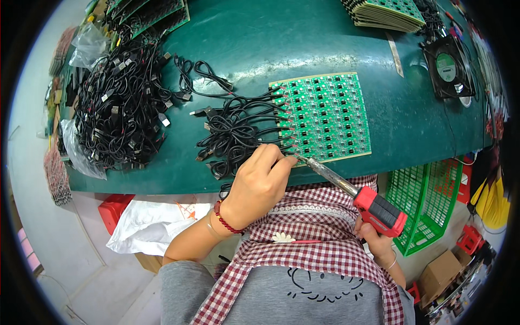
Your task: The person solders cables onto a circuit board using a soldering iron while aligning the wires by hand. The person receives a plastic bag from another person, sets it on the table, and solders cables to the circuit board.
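A green circuit board panel [325, 116] lies on the table, with several black USB cables [233, 127] joined along its left edge. At its lower left corner my left hand [261, 181] is closed, thumb and forefinger pinching a cable end against the board; the fingers hide most of that cable. My right hand [374, 238] grips the red and black handle of a soldering iron [346, 187]. The iron's tip meets the board's lower left corner, just beside my left fingertips.
A large heap of black USB cables [116, 103] covers the table's left side. Stacked circuit boards [384, 13] stand at the back right, more boards [146, 16] at the back left. A black fan [447, 67] sits far right, near a metal strip [394, 54]. A green crate [422, 200] stands below the edge.
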Demonstrator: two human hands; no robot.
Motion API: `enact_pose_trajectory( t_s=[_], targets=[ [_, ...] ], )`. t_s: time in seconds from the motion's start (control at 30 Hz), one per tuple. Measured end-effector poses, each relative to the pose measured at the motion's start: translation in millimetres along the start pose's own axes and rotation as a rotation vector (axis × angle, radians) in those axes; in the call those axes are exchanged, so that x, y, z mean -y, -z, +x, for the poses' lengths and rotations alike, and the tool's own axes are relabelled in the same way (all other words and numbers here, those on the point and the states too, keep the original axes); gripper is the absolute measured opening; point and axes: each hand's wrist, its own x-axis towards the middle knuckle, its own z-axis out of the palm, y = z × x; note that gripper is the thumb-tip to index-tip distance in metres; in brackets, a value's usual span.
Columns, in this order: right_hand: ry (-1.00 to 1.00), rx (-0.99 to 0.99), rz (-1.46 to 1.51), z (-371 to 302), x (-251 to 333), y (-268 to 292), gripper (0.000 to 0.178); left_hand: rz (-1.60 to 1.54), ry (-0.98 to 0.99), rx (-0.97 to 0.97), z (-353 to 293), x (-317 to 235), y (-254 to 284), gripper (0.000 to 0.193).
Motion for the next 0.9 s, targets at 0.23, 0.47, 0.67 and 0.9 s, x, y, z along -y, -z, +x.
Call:
enact_pose_trajectory(
  t_s=[0.23,0.47,0.67,0.9],
  targets=[
    [-0.042,-0.048,0.291,-2,17,-2,0.024,0.006,0.015,0.005,1,-2,1,0.019],
    [-0.086,-0.053,0.294,-6,17,-3,0.024,-0.002,0.03,0.01,0,-2,0,0.017],
    [-0.11,-0.066,0.331,-9,15,-4,0.026,-0.008,0.052,0.012,4,-3,1,0.014],
    [-0.133,-0.039,0.246,-13,9,-1,0.023,-0.061,0.11,0.056,10,-3,3,0.015]
  ],
)
